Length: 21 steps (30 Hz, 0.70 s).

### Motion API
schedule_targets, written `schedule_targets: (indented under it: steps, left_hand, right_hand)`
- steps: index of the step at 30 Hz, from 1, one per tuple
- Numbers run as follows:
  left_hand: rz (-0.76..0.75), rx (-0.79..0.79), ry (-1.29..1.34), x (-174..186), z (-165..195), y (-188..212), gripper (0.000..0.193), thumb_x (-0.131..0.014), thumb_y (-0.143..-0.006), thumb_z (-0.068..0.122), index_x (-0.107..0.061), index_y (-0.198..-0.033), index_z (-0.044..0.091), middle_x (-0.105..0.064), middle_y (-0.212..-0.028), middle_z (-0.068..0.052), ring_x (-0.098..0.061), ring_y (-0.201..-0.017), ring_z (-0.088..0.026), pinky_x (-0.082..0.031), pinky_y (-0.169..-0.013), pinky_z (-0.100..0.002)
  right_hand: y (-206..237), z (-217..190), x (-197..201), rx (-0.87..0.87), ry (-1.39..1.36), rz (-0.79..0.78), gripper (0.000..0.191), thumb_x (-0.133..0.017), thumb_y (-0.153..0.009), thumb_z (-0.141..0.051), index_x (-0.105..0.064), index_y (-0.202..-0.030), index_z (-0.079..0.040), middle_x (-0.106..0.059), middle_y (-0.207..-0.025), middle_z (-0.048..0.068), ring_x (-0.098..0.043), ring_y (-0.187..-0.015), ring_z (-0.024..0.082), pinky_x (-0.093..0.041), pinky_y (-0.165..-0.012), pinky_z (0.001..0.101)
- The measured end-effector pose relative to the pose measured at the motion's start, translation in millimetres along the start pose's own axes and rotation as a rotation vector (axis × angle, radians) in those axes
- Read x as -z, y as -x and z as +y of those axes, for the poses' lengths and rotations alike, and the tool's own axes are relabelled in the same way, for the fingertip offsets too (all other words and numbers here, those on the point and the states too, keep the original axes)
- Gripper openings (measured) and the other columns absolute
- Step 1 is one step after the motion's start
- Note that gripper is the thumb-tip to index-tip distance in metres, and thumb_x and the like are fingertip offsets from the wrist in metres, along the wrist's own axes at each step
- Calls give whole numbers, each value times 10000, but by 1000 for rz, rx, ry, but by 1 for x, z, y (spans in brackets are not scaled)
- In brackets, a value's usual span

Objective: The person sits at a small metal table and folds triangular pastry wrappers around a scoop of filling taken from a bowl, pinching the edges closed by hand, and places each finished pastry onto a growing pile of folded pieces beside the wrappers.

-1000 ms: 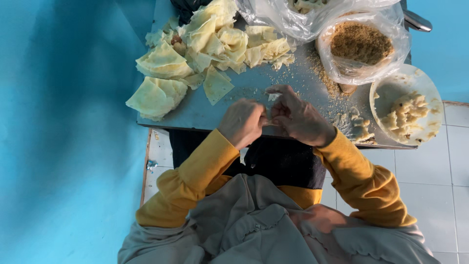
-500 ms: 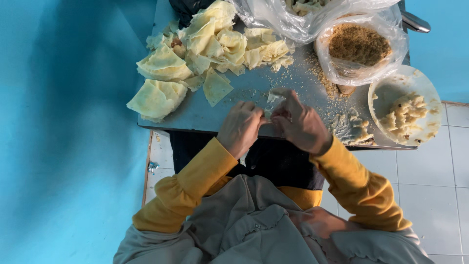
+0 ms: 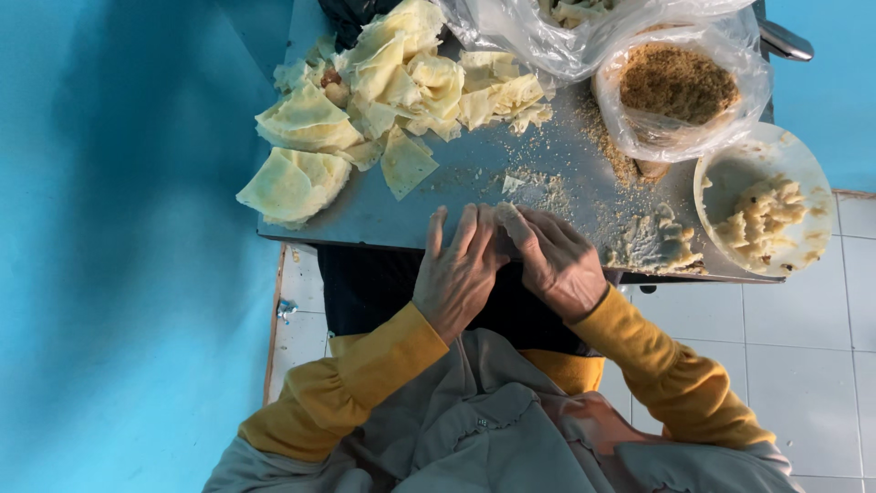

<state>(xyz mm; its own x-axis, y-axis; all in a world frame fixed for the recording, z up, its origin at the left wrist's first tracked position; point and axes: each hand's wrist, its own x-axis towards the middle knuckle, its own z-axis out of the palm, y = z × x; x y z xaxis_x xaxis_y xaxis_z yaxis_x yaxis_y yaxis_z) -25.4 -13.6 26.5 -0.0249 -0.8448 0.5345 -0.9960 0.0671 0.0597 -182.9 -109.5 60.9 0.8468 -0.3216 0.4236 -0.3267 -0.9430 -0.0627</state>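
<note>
My left hand [image 3: 459,272] and my right hand [image 3: 558,262] meet at the near edge of a grey metal table [image 3: 438,196]. Both press on a small pale pastry piece [image 3: 505,214], which shows only as a sliver between the fingertips. The left fingers lie stretched out and flat; the right fingers curl over the piece. Yellow sleeves cover both forearms. A heap of thin pale-yellow pastry sheets [image 3: 401,64] lies at the table's far left, with two folded ones [image 3: 292,183] nearer the left edge.
A plastic bag of brown crumbs [image 3: 680,87] stands at the far right, next to a white bowl [image 3: 730,164] of pale filling. A lump of filling [image 3: 652,242] and scattered crumbs lie right of my hands. Blue wall on the left, white floor tiles below.
Both hands have come down from just above the table to its near edge, and the left fingers have flattened out over the pastry piece.
</note>
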Motion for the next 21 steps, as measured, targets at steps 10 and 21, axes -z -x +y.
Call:
schedule_targets:
  steps: [10, 21]
  left_hand:
    - [85, 199, 35, -19, -49, -19, 571, -650, -961, 469, -652, -1310, 17, -563, -1271, -97, -487, -1179, -277, -381, -986, -525]
    - [-21, 257, -23, -24, -91, -17, 137, -706, -882, 98, -587, -939, 59, -588, -953, -127, -553, -1014, -326, -444, -909, -460]
  right_hand:
    - [-15, 23, -3, -227, -44, -80, 728, -674, -890, -43, -379, -1556, -51, -589, -1429, 194, -571, -1248, 308, -368, -1085, 535]
    - [-90, 130, 25, -121, 207, 159, 673, -514, -1124, 56, -138, -1663, -89, -727, -1152, 186, -719, -873, 228, -623, -737, 311]
